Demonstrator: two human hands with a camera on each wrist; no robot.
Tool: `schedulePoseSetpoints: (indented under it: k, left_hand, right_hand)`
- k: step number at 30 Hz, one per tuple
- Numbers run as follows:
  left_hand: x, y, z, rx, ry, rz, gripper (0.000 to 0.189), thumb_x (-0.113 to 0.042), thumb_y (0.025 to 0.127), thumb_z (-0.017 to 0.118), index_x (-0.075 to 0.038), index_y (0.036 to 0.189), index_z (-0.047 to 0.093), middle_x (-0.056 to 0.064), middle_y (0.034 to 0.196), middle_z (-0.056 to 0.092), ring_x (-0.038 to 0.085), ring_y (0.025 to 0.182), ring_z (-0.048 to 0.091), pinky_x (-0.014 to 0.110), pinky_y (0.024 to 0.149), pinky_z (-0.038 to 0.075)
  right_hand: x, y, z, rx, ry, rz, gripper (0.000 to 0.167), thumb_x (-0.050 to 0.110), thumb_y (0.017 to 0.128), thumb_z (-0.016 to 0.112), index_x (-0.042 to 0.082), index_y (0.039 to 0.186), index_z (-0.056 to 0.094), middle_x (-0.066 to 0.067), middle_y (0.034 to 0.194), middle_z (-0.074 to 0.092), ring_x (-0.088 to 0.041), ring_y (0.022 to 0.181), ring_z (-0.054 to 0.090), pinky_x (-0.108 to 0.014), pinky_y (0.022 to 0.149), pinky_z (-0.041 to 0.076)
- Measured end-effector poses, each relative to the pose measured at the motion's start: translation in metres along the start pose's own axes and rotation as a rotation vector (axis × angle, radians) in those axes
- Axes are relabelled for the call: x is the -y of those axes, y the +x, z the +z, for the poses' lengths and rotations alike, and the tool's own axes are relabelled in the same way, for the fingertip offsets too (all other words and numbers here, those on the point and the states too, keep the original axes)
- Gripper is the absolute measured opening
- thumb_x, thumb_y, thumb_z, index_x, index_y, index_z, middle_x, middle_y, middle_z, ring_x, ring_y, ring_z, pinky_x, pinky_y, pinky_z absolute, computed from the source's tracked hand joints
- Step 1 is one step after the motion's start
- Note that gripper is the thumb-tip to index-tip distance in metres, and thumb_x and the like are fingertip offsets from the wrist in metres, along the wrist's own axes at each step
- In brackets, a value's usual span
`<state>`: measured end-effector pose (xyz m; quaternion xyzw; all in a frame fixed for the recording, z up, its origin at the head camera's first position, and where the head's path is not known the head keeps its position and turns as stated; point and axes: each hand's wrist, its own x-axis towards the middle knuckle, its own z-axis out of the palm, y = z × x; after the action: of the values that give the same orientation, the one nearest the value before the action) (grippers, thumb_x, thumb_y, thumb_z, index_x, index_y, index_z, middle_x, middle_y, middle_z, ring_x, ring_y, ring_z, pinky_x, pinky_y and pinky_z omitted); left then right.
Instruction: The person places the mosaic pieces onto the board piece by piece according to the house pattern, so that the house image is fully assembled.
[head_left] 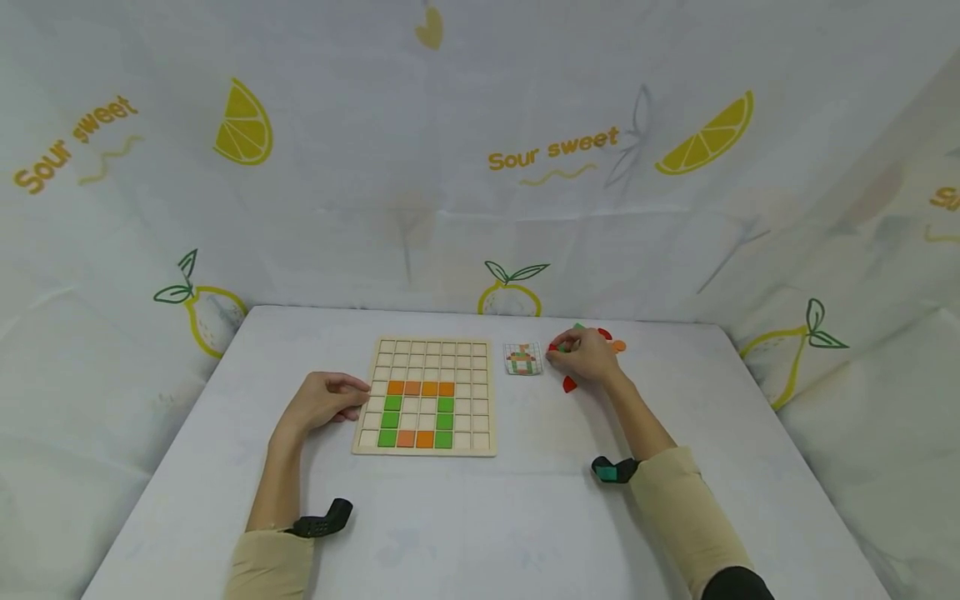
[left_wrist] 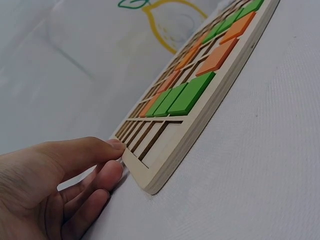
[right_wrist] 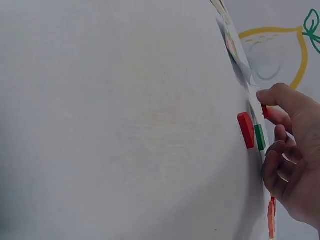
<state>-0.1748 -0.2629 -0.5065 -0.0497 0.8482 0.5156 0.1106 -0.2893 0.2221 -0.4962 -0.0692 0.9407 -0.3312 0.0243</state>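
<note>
Seemingly partway done: orange & green square tiles [head_left: 429,388] are set in a pale wooden grid board [head_left: 427,406], w/ cells unfilled. Beside the white printed card [head_left: 522,359], a small red piece [right_wrist: 265,111] is pinched by the right hand [head_left: 588,355] — loose red & orange pcs. [head_left: 570,384] unset; board edge touched by left hand [head_left: 318,403], pinch unclear.

- Board [head_left: 427,406]: pale, gridded
- Tiles [head_left: 446,406] on board: green, orange
- Card [head_left: 522,359] right of board: gridded, seemingly green and orange
- Wedge [head_left: 570,384] right of board: plain red
</note>
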Motion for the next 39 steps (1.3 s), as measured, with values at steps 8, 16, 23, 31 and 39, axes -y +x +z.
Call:
schedulePoseSetpoints:
  k: [8, 16, 23, 31, 39]
  left_hand:
    - [-0.001, 0.000, 0.001, -0.006, 0.000, -0.018, 0.033, -0.024, 0.097, 0.081, -0.001, 0.121, 0.078, -0.002, 0.079, 0.076, 0.011, 0.067, 0.070, 0.025, 0.063, 0.056]
    - [0.000, 0.001, 0.001, -0.004, -0.002, -0.021, 0.031, -0.024, 0.097, 0.081, -0.002, 0.120, 0.079, -0.002, 0.079, 0.077, 0.011, 0.067, 0.070, 0.025, 0.063, 0.056]
    - [0.001, 0.001, 0.001, 0.000, 0.000, -0.023, 0.031, -0.024, 0.097, 0.081, -0.002, 0.119, 0.078, -0.003, 0.078, 0.076, 0.012, 0.067, 0.070, 0.026, 0.063, 0.056]
    - [-0.001, 0.000, 0.001, -0.004, -0.002, -0.009, 0.031, -0.022, 0.097, 0.081, -0.001, 0.119, 0.079, -0.001, 0.080, 0.078, 0.011, 0.066, 0.070, 0.025, 0.062, 0.056]
    - [-0.003, -0.002, 0.000, -0.005, 0.004, -0.011, 0.031, -0.022, 0.097, 0.081, -0.001, 0.119, 0.079, -0.001, 0.079, 0.077, 0.011, 0.066, 0.071, 0.025, 0.062, 0.056]
  right_hand:
    - [0.024, -0.008, 0.001, 0.024, 0.119, -0.051, 0.027, 0.029, 0.093, 0.085, 0.010, 0.112, 0.081, -0.009, 0.104, 0.062, -0.021, 0.076, 0.054, -0.026, 0.062, 0.043]
    - [0.058, -0.013, 0.016, 0.036, 0.152, -0.211, 0.023, 0.023, 0.089, 0.089, 0.009, 0.108, 0.083, -0.009, 0.097, 0.066, -0.017, 0.070, 0.055, -0.025, 0.060, 0.046]
    - [0.078, -0.020, 0.037, 0.095, 0.156, -0.278, 0.021, 0.022, 0.088, 0.090, 0.010, 0.103, 0.083, -0.009, 0.095, 0.067, -0.016, 0.075, 0.055, -0.025, 0.067, 0.046]
    - [0.098, -0.025, 0.064, 0.188, 0.152, -0.302, 0.020, 0.023, 0.087, 0.092, 0.011, 0.101, 0.084, -0.004, 0.089, 0.066, -0.013, 0.073, 0.052, -0.023, 0.068, 0.043]
    - [0.109, -0.026, 0.087, 0.234, 0.095, -0.314, 0.022, 0.028, 0.087, 0.092, 0.013, 0.101, 0.083, 0.003, 0.083, 0.065, -0.011, 0.079, 0.054, -0.024, 0.072, 0.045]
